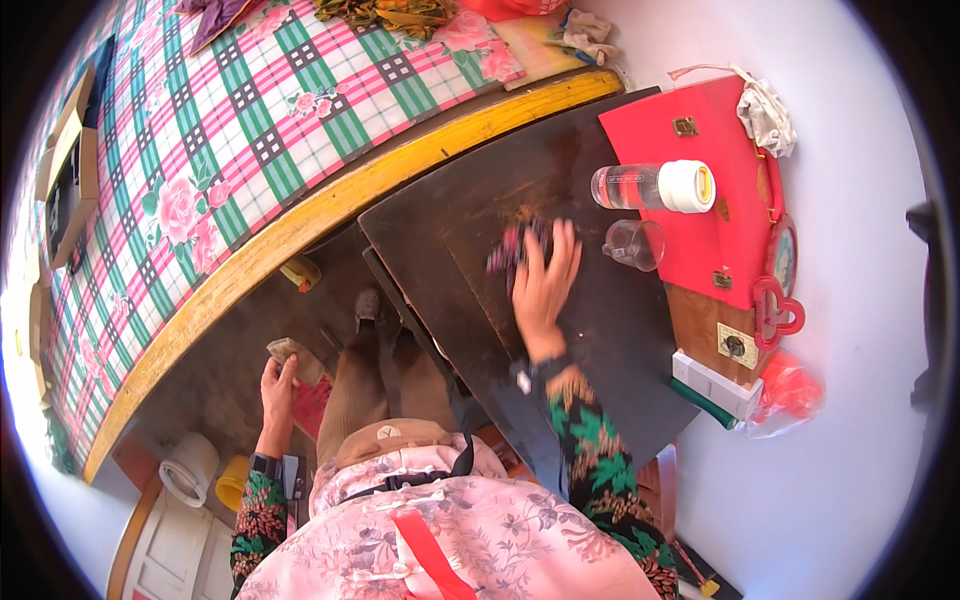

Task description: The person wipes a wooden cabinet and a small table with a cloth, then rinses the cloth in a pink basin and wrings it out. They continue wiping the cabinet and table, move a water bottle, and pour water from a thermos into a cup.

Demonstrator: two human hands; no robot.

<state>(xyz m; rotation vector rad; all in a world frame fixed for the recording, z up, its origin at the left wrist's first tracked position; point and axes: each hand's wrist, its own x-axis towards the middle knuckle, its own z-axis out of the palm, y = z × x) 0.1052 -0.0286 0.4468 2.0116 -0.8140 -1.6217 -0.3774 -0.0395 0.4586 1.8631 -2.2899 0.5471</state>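
Observation:
My right hand [545, 289] lies over a crumpled dark cloth [508, 249] with pink and purple patches, on top of a dark wooden table [465, 202]. Its fingers are slightly spread and blurred, and they cover part of the cloth. Down at the left, my left hand [277, 397] holds a beige, flat piece of what looks like cloth [298, 364] between thumb and fingers, above the floor. To the right of my right hand are a clear cup [634, 245] and a clear bottle with a white lid [652, 187].
A red case [705, 217] with metal latches sits along the wall side of the table. Near it are a white box [716, 384], a red-handled mirror [784, 255] and a red plastic bag [791, 390]. A yellow wooden edge [300, 232] borders the checked floral bed cover [247, 97]. Buckets [191, 465] stand lower left.

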